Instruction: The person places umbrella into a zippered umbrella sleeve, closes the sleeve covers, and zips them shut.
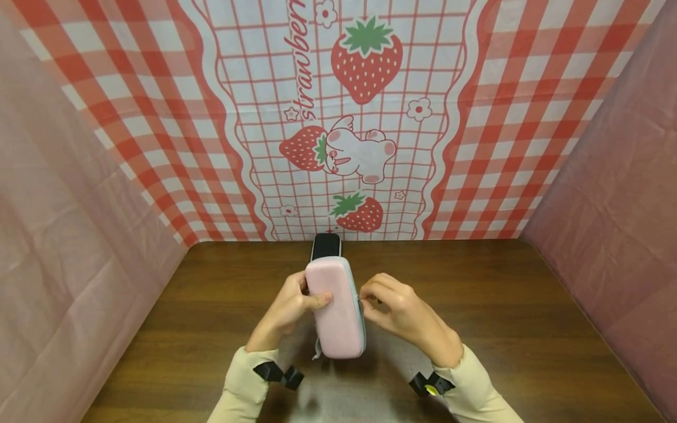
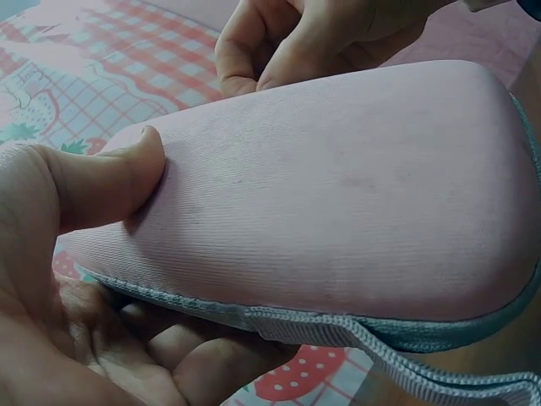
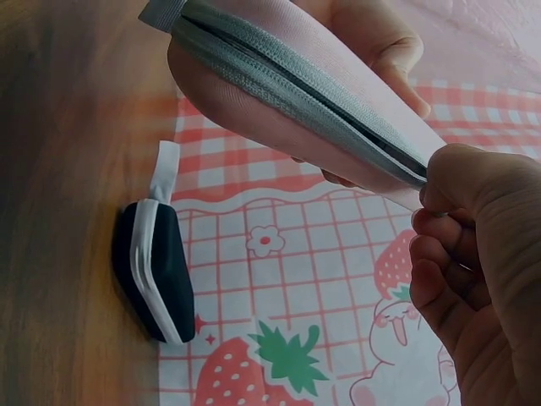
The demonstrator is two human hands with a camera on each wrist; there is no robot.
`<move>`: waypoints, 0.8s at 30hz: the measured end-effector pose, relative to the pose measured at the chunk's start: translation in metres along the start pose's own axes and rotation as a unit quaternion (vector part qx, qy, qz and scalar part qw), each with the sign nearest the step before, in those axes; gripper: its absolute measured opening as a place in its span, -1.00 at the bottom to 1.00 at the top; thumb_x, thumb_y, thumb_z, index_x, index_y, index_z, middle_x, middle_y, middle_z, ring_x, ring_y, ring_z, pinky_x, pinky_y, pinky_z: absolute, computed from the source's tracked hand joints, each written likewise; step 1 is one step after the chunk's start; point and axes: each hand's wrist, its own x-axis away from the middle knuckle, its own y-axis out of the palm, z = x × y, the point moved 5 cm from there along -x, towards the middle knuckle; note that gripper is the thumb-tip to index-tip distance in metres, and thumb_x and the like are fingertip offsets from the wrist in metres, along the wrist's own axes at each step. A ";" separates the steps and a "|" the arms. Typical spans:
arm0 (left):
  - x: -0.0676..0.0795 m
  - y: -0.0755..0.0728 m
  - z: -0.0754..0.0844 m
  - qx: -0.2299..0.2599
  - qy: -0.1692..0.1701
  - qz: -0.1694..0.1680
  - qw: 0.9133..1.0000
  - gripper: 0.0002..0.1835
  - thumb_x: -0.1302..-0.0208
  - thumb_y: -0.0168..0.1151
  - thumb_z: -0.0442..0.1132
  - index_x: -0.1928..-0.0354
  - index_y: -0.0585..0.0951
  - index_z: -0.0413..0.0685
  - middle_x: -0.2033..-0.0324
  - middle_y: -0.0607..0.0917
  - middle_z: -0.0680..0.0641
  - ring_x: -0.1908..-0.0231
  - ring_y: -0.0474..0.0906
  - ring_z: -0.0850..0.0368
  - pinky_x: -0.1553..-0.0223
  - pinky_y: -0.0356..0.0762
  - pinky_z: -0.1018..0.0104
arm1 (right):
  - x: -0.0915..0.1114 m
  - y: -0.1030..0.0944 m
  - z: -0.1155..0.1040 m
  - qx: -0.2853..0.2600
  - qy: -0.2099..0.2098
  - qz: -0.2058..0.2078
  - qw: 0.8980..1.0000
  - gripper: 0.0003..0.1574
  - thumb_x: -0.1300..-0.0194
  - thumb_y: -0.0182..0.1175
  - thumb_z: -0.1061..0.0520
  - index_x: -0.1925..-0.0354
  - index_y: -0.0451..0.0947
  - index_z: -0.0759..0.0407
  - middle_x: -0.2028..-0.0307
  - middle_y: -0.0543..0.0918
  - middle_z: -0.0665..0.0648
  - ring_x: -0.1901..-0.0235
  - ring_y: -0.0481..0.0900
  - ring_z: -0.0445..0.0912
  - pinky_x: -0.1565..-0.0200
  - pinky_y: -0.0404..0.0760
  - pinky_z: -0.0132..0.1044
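A pink hard-shell zip case (image 1: 334, 320) is held up over the table, tilted slightly. My left hand (image 1: 292, 302) grips its left side, with the thumb (image 2: 114, 182) across the pink face and the other fingers underneath. Along the right edge, my right hand (image 1: 394, 302) pinches at the grey zipper (image 3: 296, 101) between thumb and forefinger; the zipper pull is hidden by those fingers. In the right wrist view the zipper stands parted from the strap end up to the fingertips. A grey ribbed strap (image 2: 423, 372) hangs from the case.
Behind the pink case, a black case (image 1: 326, 245) with a white zipper and a white tab lies on the wooden table (image 1: 222, 317) by its back edge. A strawberry-printed cloth (image 1: 365, 117) rises at the back, with pink cloth on both sides.
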 end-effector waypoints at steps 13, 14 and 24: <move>0.000 0.000 -0.003 0.023 -0.014 0.004 1.000 -0.58 -0.21 0.29 -0.44 -0.07 0.47 -0.55 0.27 0.70 0.02 0.27 0.69 0.15 0.27 0.70 0.24 | 0.000 0.000 0.000 0.002 -0.003 0.003 1.000 -0.79 -0.08 0.30 0.44 0.29 0.61 0.24 0.30 0.63 0.06 0.31 0.58 -0.18 0.29 0.63 -0.48; 0.000 -0.001 -0.003 0.027 -0.014 0.006 1.000 -0.59 -0.22 0.29 -0.44 -0.06 0.47 -0.54 0.27 0.70 0.02 0.28 0.68 0.16 0.28 0.68 0.25 | 0.000 0.000 0.000 0.003 -0.003 0.002 1.000 -0.78 -0.07 0.30 0.44 0.29 0.61 0.24 0.30 0.63 0.06 0.31 0.58 -0.19 0.29 0.63 -0.48; -0.002 -0.005 -0.005 0.087 -0.029 0.031 0.995 -0.56 -0.26 0.25 -0.49 -0.15 0.44 -0.52 0.26 0.68 -0.03 0.26 0.69 0.13 0.29 0.72 0.22 | 0.000 0.004 -0.002 0.005 0.004 -0.017 1.000 -0.74 -0.05 0.34 0.47 0.28 0.62 0.24 0.28 0.64 0.07 0.30 0.59 -0.20 0.24 0.60 -0.58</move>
